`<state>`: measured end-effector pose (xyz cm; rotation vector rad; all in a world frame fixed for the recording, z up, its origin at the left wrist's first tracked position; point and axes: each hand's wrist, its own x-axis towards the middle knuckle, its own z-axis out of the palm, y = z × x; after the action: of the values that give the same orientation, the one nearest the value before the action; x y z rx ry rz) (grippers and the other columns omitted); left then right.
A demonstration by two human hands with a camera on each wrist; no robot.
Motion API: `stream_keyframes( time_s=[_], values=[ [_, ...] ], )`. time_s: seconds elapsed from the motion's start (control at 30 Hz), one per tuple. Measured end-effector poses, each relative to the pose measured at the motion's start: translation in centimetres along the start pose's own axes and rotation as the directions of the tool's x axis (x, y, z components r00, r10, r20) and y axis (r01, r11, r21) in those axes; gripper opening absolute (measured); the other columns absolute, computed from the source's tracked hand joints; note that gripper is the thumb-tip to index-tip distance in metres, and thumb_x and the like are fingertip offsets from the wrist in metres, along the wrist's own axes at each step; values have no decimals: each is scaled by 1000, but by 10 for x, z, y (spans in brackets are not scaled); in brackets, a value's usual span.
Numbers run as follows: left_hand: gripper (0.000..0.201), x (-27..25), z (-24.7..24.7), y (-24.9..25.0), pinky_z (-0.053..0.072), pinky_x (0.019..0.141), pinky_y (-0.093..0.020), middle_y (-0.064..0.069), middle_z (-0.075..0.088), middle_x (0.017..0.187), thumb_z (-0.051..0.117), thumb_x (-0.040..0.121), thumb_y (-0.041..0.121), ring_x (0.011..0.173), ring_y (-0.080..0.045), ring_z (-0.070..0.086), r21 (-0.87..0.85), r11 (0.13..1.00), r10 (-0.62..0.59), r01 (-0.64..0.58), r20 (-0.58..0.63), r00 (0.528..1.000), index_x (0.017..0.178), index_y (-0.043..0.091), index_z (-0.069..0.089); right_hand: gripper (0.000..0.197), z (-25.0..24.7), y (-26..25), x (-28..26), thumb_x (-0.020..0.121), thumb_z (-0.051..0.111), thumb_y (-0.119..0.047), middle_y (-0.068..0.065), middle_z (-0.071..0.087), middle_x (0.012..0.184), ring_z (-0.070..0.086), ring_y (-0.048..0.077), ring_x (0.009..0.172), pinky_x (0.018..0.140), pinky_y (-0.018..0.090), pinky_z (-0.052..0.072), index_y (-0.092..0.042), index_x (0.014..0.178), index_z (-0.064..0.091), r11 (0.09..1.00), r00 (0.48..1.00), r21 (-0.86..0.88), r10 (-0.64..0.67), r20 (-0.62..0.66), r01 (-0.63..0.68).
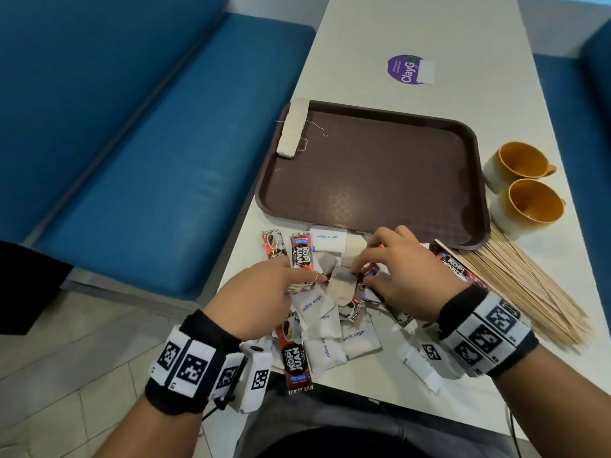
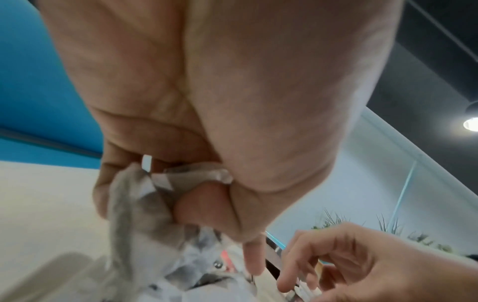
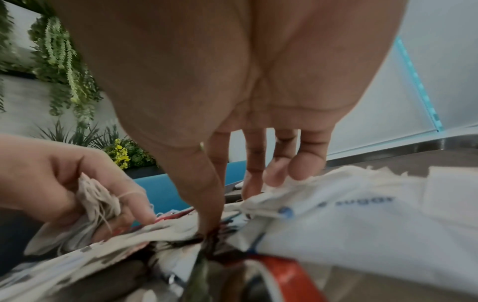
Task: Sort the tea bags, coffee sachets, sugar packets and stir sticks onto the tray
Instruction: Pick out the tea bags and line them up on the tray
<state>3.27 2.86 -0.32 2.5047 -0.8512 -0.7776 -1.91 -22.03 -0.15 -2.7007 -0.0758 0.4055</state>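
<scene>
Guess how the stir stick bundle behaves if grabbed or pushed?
The stir sticks are thin, loose and fanned out on the table, so a push would probably scatter them. They look light and stiff; pinching a few may leave most behind.
</scene>
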Motion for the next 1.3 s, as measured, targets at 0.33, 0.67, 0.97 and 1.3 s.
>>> stream_keyframes(
  time_s=[0.33, 0.67, 0.97, 1.3],
  values=[
    [55, -38, -13, -19, 38, 68, -15, 16, 54, 95, 52, 84, -1, 87, -2, 56, -150, 983, 123, -110, 84, 989, 92, 47, 78, 38, 15, -31, -8, 76, 81, -53, -17, 50, 108, 39, 9, 103, 87, 26, 43, -38, 108, 66, 984, 981, 5, -175, 88, 176],
    [50, -30, 17, -10, 41, 76, -23, 12, 52, 99, 53, 87, 6, 91, -6, 52, 24, 993, 114, -119, 153, 982, 108, 45, 77, 12, 17, -28, -8, 90, 70, -28, -10, 64, 96, 53, 10, 89, 82, 30, 49, -28, 102, 71, 993, 997, 92, -78, 11, 77],
    [49, -20, 31, -2, 45, 78, -27, 13, 53, 102, 57, 87, 6, 95, -8, 53, -17, 981, 192, -192, -23, 981, 121, 38, 73, 19, 19, -23, -5, 93, 59, -15, -15, 53, 82, 48, 10, 83, 73, 23, 35, -25, 98, 74, 999, 1000, 39, -8, -18, 9],
    [48, -40, 15, -15, 39, 71, -18, 16, 49, 95, 58, 81, 5, 87, -3, 50, -5, 994, 109, -110, 118, 987, 99, 45, 78, 20, 17, -21, -11, 87, 75, -43, -13, 61, 98, 48, 12, 103, 87, 34, 49, -31, 102, 70, 1000, 1000, 17, -15, 14, 14]
  ],
)
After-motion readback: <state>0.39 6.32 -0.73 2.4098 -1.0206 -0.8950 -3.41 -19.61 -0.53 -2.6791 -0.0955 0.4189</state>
